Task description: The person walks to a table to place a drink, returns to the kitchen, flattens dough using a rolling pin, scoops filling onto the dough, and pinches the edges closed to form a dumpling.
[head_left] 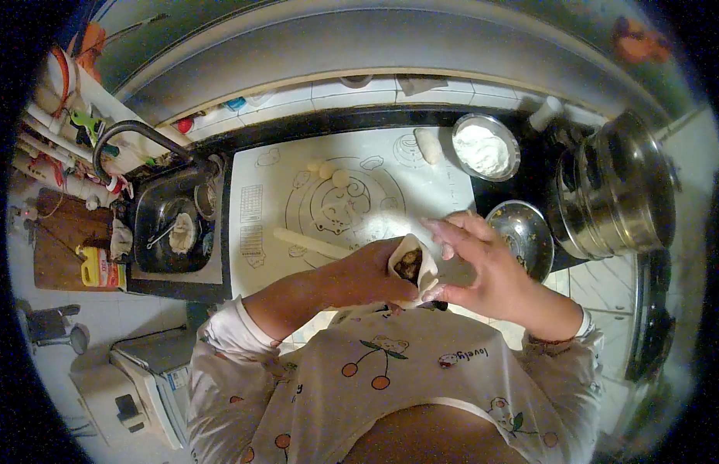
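My left hand (363,271) is wrapped around a round dough wrapper (427,280), cupped into a pocket with its mouth facing up. Inside it sits a dark brown, lumpy filling (409,265). To its right, my right hand (483,259) curves with fingers and thumb spread apart. The right thumb tip touches the wrapper's near edge, while the other fingertips stay off it and look dusted with flour. Beyond my hands, a rolling pin (309,241) lies on the white printed mat (259,197), its right end hidden by my left hand. Several small dough pieces (328,172) rest farther back.
A dough log (427,145) lies beside a metal bowl of flour (483,151). A second metal bowl (522,232), partly behind my right hand, holds some filling. Stacked steamer pots (618,185) stand at right. At left is a dark sink (174,232) with a faucet (135,127).
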Available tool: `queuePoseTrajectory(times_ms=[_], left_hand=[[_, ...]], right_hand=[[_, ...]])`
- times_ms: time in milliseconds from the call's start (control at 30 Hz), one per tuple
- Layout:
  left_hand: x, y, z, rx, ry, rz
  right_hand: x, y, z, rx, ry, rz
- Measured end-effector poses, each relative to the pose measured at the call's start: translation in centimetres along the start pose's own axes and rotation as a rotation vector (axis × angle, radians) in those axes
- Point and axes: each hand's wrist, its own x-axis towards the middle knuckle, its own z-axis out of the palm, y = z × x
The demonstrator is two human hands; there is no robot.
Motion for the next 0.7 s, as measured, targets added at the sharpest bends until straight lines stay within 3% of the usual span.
queuePoseTrajectory(times_ms=[33,133,267,433,633,700], left_hand=[[-0.1,0.4,0.1,0.041,0.002,-0.048],[-0.1,-0.4,-0.1,0.059,-0.035,0.134],[0.1,-1.0,-0.3,0.043,-0.022,0.153],[0.3,-1.3,-0.5,0.12,0.005,0.158],[0.8,-1.5,-0.7,0.264,0.045,0.306],[0.7,-1.2,-0.5,0.199,0.031,0.247]], right_hand=[[0.4,-0.2,-0.2,0.01,-0.001,-0.001],[0.5,0.5,-0.4,-0.038,-0.079,-0.112],[0.3,0.6,-0.5,-0.028,-0.127,-0.172],[-0.2,1.4,0.0,0.009,-0.071,-0.226],[-0.4,1.0,-0.4,0.025,-0.055,-0.241],[-0.6,1.0,-0.3,0.028,-0.022,-0.238]])
